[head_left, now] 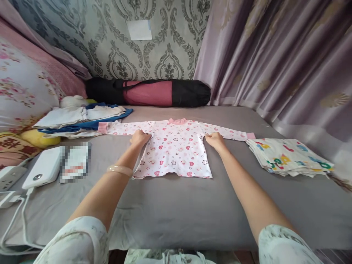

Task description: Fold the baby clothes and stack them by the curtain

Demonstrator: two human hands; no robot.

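A small white long-sleeved shirt (176,148) with pink hearts and pink cuffs lies flat on the grey bed (178,209), sleeves spread out to both sides. My left hand (139,138) rests on the shirt at its left armpit, fingers curled and pressed onto the cloth. At the right armpit my right hand (216,140) is curled the same way, pinching the fabric. A pale bangle (120,169) sits on my left wrist.
A folded stack of cloth with coloured letters (288,157) lies at the right. White and blue clothes (82,119) are piled at the left, near a white power bank (44,167) with cables. A black and red roll bag (148,92) lies by the wall. Purple curtains (275,55) hang on the right.
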